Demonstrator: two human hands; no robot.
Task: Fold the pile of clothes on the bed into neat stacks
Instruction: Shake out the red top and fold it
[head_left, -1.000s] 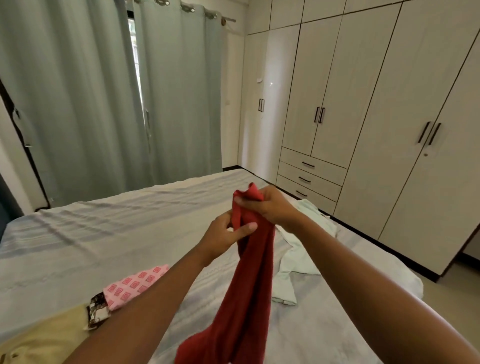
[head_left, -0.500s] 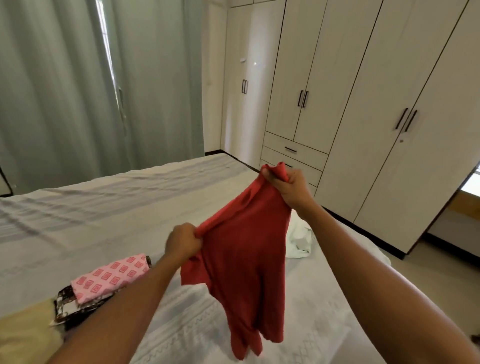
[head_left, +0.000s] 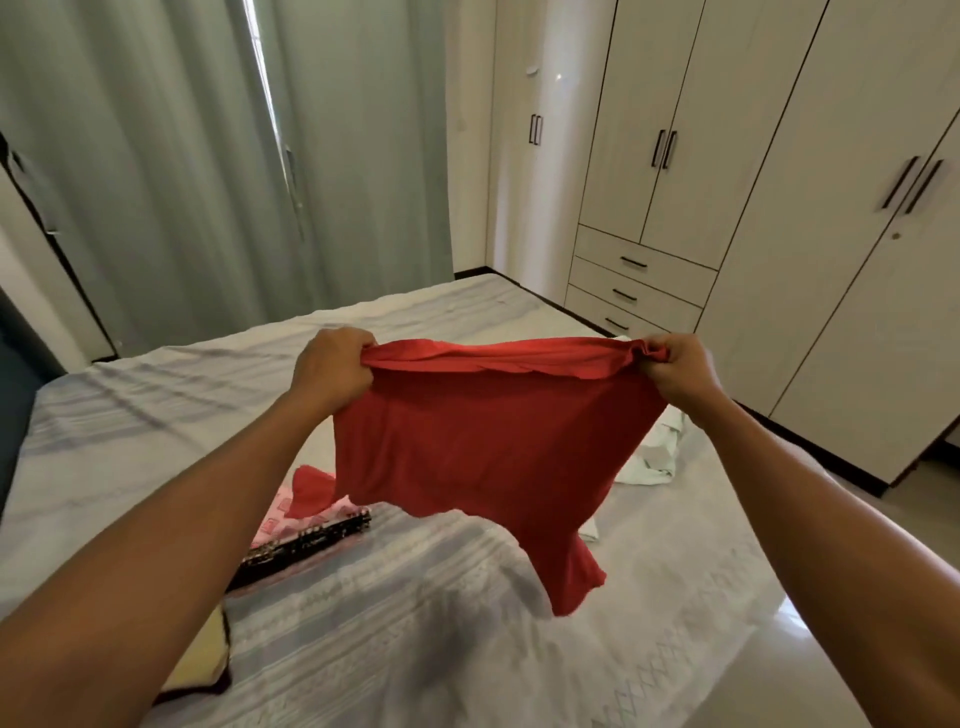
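In the middle of the frame I see the left hand (head_left: 332, 371) and the right hand (head_left: 680, 369) each gripping one top corner of the red shirt (head_left: 488, 441), which hangs spread between them above the bed (head_left: 156, 405), with a pink cloth (head_left: 275, 519) lying lower left and a pale garment (head_left: 654, 457) at right.

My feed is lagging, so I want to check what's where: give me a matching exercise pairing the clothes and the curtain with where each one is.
Things:
1. red garment
2. pink patterned cloth
3. pale garment
4. curtain

Places:
A. hangs beyond the far end of the bed
B. lies crumpled on the right side of the bed
C. held up, stretched between the left hand and the right hand
D. lies on a dark patterned piece on the left side of the bed

Pairs: 1-C, 2-D, 3-B, 4-A
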